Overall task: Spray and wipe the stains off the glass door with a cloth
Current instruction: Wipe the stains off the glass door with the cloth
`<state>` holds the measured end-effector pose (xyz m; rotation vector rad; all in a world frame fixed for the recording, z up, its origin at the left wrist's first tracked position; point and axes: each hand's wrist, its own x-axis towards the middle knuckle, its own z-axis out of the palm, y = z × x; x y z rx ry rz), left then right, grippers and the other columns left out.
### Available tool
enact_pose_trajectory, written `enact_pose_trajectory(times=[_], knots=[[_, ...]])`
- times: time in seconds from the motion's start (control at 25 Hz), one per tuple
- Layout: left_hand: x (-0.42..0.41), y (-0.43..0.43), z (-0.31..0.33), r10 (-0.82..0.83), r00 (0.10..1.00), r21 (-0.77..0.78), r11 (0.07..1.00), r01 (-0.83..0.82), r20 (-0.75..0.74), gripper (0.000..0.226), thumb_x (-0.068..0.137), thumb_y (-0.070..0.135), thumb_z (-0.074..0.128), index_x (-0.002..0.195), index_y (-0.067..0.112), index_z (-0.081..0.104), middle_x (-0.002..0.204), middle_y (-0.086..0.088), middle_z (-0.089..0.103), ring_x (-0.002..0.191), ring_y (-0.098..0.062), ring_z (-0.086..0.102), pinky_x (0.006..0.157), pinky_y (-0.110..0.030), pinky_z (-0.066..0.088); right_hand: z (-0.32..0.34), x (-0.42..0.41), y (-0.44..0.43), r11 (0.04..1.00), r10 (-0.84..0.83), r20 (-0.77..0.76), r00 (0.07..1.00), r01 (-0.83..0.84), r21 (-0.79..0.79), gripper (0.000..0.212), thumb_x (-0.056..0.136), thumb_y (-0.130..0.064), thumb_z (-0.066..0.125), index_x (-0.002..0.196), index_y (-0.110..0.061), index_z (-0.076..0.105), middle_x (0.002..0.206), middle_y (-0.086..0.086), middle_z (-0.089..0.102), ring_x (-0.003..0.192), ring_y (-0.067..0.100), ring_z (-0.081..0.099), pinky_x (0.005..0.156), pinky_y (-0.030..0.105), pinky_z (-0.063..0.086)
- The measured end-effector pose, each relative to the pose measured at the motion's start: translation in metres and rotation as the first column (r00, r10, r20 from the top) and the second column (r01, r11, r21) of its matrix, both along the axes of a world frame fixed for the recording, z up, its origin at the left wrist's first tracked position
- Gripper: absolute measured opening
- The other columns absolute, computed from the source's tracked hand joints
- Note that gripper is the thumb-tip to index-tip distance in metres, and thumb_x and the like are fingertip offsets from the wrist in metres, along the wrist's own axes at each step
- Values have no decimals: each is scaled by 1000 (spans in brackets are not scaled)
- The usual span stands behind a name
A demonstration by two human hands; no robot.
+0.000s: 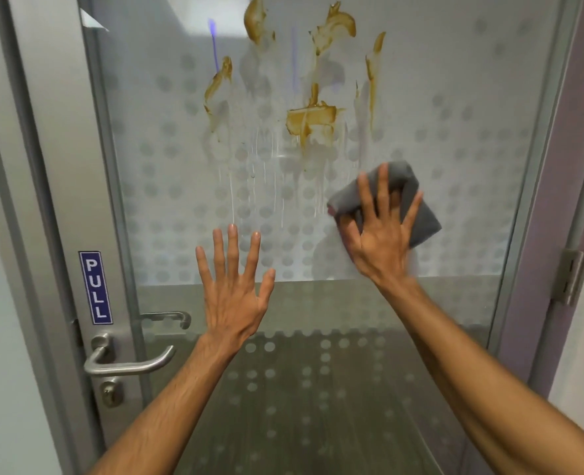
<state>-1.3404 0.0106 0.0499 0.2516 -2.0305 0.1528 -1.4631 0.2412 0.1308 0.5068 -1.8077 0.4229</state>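
**Operator:** Going by the head view, where am I in this job?

**Spotter:** You're at the wiping. Your right hand (383,231) lies flat, fingers spread and straight, pressing the folded grey cloth (424,221) against the glass door (167,200). It grips nothing and only pushes the cloth to the pane. The cloth sits low and to the right of the brown stains (313,121), which it does not touch. Thin wet runs (232,200) trail down below the smears, so I judge the spraying is done. No spray bottle is in view.

**Operator:** And my left?

**Spotter:** Your left hand (232,289) is wide open and empty, fingers splayed, palm toward the glass, to the right of the door handle (129,361). I can't tell whether it touches the pane.

**Operator:** Next move?

**Spotter:** Most likely you carry the cloth up and left onto the big central smear with even pressure, then work across the others. Catch the runs as you go, or they may dry as streaks. The door may swing as you push, so brace it.
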Motion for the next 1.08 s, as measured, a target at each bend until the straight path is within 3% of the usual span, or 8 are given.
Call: enact_pose_trajectory(times=[0.08,0.12,0.24,0.44,0.6,0.76,0.92,1.08], knots=[[5,-1,3,-13,1000,-6,1000,13,-13,74,99,56,39,159,22,15,167,-16,4,155,-35,2,121,-64,9,28,11,-24,985,10,33,999,-4,-172,71,105,-56,36,164,-24,11,172,9,2,158,15,-5,123,69,-2],[6,-3,6,-31,999,-7,1000,31,-36,73,98,54,42,159,21,17,167,-15,7,155,-34,5,121,-63,12,30,19,-39,988,29,22,999,-25,-152,71,106,-56,34,164,-23,12,172,9,4,159,18,-1,123,69,0],[11,-15,22,-54,990,-4,999,54,-131,69,99,42,46,157,13,23,166,-17,14,155,-34,10,121,-61,16,1,42,-82,978,163,-75,984,-150,146,70,106,-52,42,163,-23,14,172,8,9,159,27,6,125,65,-1],[19,-46,67,-68,982,-30,998,63,-177,65,101,38,40,157,10,21,166,-17,13,155,-33,10,122,-59,15,-61,23,-62,937,269,-204,941,-207,283,71,100,-43,64,157,-14,32,164,15,29,153,35,29,122,71,11],[27,-71,105,-20,991,-39,999,15,-129,67,103,42,36,159,13,14,167,-16,6,155,-33,3,123,-59,9,-81,32,-56,935,116,-106,988,-72,347,70,103,-48,53,161,-19,27,171,9,12,159,31,11,121,72,6],[35,-94,133,-2,992,-18,1000,0,-127,65,104,39,34,159,14,11,167,-16,4,155,-33,0,123,-61,8,-50,60,-122,870,187,-136,973,-99,483,63,107,-47,45,162,-25,23,172,0,12,159,25,9,126,62,4],[41,-110,157,-12,990,-46,999,6,-140,65,103,36,37,159,14,13,168,-13,4,156,-31,2,123,-61,7,54,70,-156,925,183,-206,961,-97,368,60,109,-48,40,161,-24,25,170,1,19,158,25,18,125,62,10],[38,-117,181,-17,991,-56,998,10,-132,65,103,40,33,159,16,12,168,-11,4,156,-30,2,124,-60,5,72,73,-175,991,97,-88,991,-104,-82,66,107,-47,44,162,-18,23,170,8,12,155,26,27,125,64,4]])
